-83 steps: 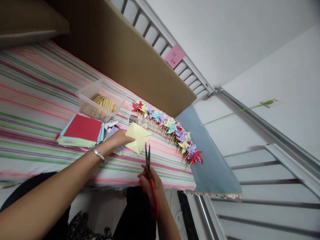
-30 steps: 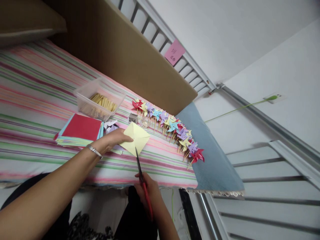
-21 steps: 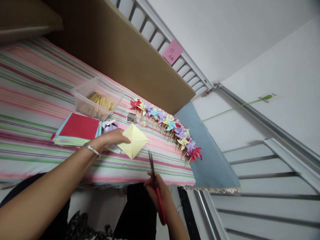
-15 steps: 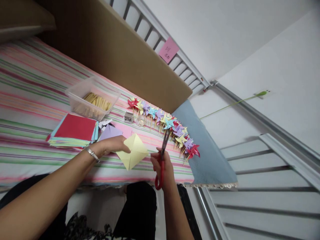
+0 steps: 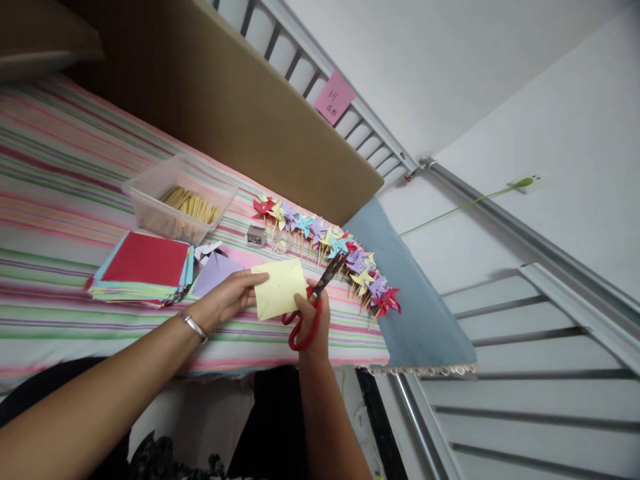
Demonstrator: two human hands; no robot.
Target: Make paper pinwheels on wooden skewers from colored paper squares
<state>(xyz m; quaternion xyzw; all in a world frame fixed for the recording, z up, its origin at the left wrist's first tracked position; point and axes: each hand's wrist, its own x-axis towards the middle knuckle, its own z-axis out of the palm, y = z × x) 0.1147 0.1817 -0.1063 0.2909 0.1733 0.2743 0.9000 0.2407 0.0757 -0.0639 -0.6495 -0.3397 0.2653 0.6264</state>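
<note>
Over striped cloth [image 5: 60,200], pinches yellow paper square [image 5: 279,289] by its left edge with left hand [image 5: 225,301], grips red scissors [image 5: 327,273] in right hand [image 5: 317,315] beside it

Bare striped sheet [image 5: 55,167] lies open at frame left; at centre the paper stack [image 5: 143,267], stick box [image 5: 175,200] and pinwheel row [image 5: 325,247], just beyond the scissors [image 5: 329,272], crowd the way, and a cardboard panel [image 5: 240,113] walls the top.

Two hands, left hand [image 5: 225,303] and right hand [image 5: 314,315]; one yellow paper square [image 5: 279,288]; one pair of red scissors [image 5: 330,272]. One stack of coloured sheets [image 5: 145,263], one clear tub of sticks [image 5: 175,200], one pink note [image 5: 334,98]. Pinwheels [image 5: 325,248] in one row: perhaps twenty, too crowded to count.
</note>
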